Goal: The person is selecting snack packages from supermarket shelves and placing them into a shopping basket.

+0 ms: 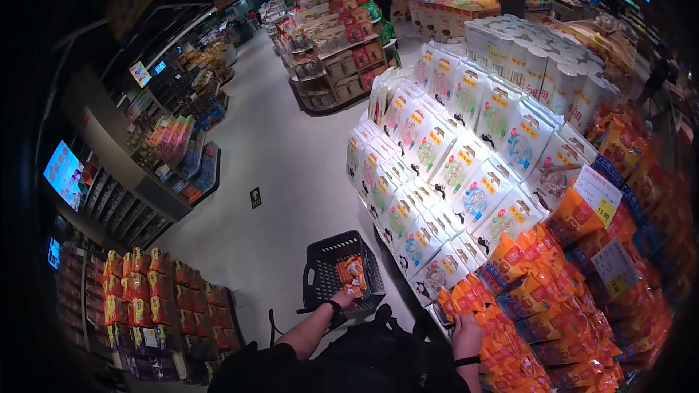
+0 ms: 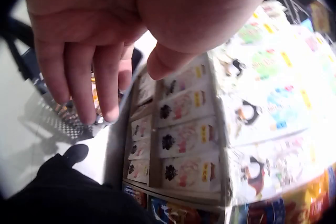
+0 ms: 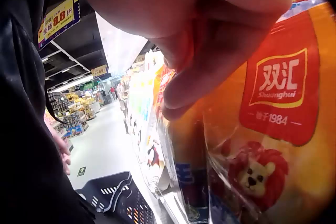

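Note:
My left hand (image 1: pixel 342 301) hangs over the near side of a dark plastic shopping basket (image 1: pixel 314 256), its fingers loosely extended in the left wrist view with nothing in them. Inside the basket lie orange packets (image 1: pixel 352 271). At the right, my right hand (image 1: pixel 466 336) reaches into a display of orange packets (image 1: pixel 520 291). The right wrist view has its thumb and curled fingers pinching the edge of an orange packet (image 3: pixel 283 155) with a red label and a cartoon lion. Much of that packet's upper edge is hidden behind the hand.
White bags with panda prints (image 1: pixel 466 153) fill the sloping stand beyond the orange packets. Price cards (image 1: pixel 598 193) stick up at the right. Another shelf of red and yellow packs (image 1: pixel 138 291) stands at the left, with a pale floor aisle (image 1: pixel 277 167) between.

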Available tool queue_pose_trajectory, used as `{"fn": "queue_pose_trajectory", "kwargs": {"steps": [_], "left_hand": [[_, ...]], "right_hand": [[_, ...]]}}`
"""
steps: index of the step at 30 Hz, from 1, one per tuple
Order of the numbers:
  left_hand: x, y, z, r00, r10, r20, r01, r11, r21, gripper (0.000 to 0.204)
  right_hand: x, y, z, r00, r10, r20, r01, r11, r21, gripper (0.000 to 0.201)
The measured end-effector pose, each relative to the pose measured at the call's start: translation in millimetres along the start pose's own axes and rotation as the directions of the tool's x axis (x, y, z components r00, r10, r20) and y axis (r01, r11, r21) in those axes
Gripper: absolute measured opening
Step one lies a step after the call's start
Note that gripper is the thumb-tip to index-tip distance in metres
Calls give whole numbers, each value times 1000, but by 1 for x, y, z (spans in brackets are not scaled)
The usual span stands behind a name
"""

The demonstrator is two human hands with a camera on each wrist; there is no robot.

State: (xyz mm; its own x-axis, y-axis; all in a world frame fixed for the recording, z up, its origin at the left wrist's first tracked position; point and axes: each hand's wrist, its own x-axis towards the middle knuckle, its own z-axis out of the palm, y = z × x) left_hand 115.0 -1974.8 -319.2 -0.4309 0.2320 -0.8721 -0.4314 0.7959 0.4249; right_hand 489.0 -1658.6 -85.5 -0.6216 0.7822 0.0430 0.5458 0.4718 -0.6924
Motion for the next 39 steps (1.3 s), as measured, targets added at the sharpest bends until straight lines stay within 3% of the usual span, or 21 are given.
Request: {"fn": "queue_pose_trajectory", "kwargs": {"steps": [1,3,5,7,9,11,13,14,17,21,22,26,27,29,30,31,32,33,35,37,39], "left_hand": [[3,17,6,985,169,43,-173,976,130,39],[7,54,17,866,464,184,-499,795,345,42],[-72,128,43,726,596,343,-645,763,40,40],[-133,186,61,641,614,461,-689,725,-7,38],[-142,211,83,533,627,569,-743,668,-40,41],[-157,228,104,365,655,662,-811,573,-120,49],[-214,259,107,227,669,708,-910,405,-90,61],[-225,268,109,210,625,752,-910,406,-84,73],[-239,279,115,58,716,696,-975,191,-115,77],[-215,273,125,234,775,587,-949,313,-34,81],[-223,278,118,220,792,570,-949,310,-63,90],[-248,310,93,-218,746,630,-957,-35,-289,83],[-250,312,90,-109,710,695,-916,199,-347,81],[-261,316,85,49,552,833,-685,625,-374,76],[-264,316,78,115,606,787,-733,586,-345,73],[-269,319,75,134,694,708,-731,551,-402,69],[-271,320,75,155,735,660,-632,587,-506,67],[-281,327,67,172,734,657,-583,613,-533,67],[-305,340,53,260,801,540,-540,584,-606,55],[-315,354,44,327,856,400,-576,516,-634,50],[-317,364,33,388,863,324,-603,504,-618,49]], "right_hand": [[0,-2,0,1000,-6,0,6,1000,7,14],[0,-8,0,1000,-14,-13,14,1000,25,13],[-2,-17,0,999,-17,-41,19,999,48,13],[-2,-27,-2,998,-24,-56,26,999,43,12],[0,-30,-6,997,-46,-54,48,998,32,12],[1,-44,-14,995,-80,-57,81,997,17,10],[3,-61,-23,994,-92,-52,91,996,-12,9],[5,-63,-24,987,-136,-90,136,991,-7,8],[12,-99,-49,976,-174,-134,175,984,0,8],[22,-136,-83,980,-156,-121,162,986,39,9],[24,-148,-93,980,-168,-110,175,983,50,9],[38,-199,-122,963,-238,-124,254,958,132,11],[43,-214,-127,960,-247,-131,266,950,162,11],[56,-241,-134,973,-177,-150,214,935,283,13],[68,-247,-137,966,-199,-166,241,925,292,15],[80,-246,-130,957,-172,-232,252,890,379,14],[92,-244,-124,944,-145,-296,274,845,459,14],[99,-251,-120,969,28,-246,145,741,655,11],[113,-254,-103,960,83,-268,156,637,755,31],[118,-233,-88,981,-19,-193,123,829,546,50],[114,-228,-67,997,-52,-61,74,897,436,53]]}}
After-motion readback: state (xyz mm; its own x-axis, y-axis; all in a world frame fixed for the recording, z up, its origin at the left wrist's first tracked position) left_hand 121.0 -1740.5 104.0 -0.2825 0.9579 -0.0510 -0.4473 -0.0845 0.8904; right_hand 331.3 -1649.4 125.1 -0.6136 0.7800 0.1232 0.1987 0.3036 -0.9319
